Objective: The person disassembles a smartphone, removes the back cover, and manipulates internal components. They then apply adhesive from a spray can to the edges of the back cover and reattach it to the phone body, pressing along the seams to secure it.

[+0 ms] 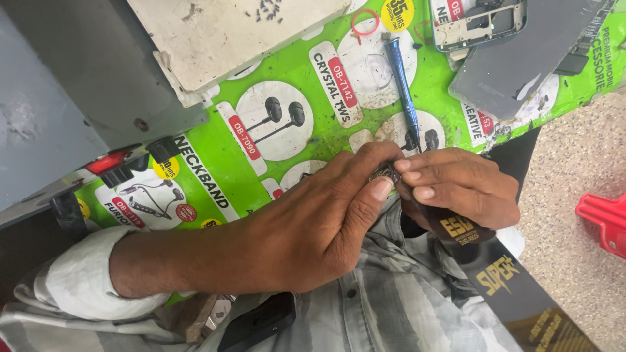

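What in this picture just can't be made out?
- Small dark part: head view, mostly hidden by fingertips of left hand and right hand.
- Opened phone: cut by top edge.
- Red object: cut by right edge.

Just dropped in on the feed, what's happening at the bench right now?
A person is pinching a small dark part between the fingertips of both hands, the left hand coming in from the left and the right hand meeting it over the edge of a green printed mat. The right hand also grips what looks like dark tweezers. A blue screwdriver lies on the mat just beyond the hands, and an opened phone with a grey back panel sits at the far right.
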